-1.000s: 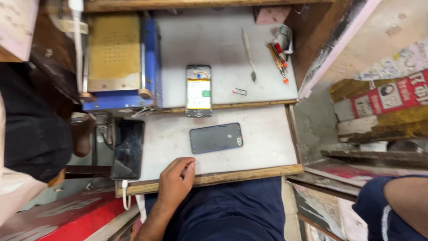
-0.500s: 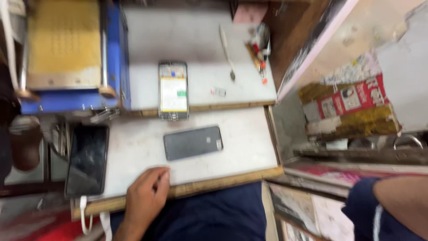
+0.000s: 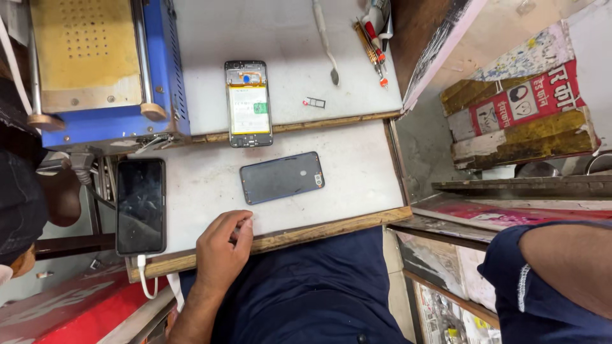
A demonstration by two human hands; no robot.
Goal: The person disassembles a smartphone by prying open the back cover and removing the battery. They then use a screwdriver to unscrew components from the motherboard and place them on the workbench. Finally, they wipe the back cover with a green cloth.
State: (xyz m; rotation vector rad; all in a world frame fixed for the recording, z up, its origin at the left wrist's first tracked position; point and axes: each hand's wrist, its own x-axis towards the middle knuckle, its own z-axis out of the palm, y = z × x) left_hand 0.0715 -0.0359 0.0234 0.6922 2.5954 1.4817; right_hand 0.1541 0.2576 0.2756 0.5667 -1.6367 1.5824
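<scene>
- The white work table [image 3: 357, 172] is carrying everything, so he's best off keeping moves low and slow here.
- Dark phone back cover [image 3: 282, 177] is lying flat mid-table, long axis running left-right, camera end pointing right.
- Left hand [image 3: 220, 251] is resting loosely curled at the table's front edge, gripping nothing; right hand isn't showing.

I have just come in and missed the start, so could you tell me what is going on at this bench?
A person sits at a white worktop with a wooden edge. Their left hand rests at the front edge, holding nothing, nearest the dark grey phone back cover. An opened phone with its yellow-green battery exposed lies on the upper shelf beside a blue machine with a yellow perforated plate. A black phone with a white cable lies at the left. The right hand is out of view.
</scene>
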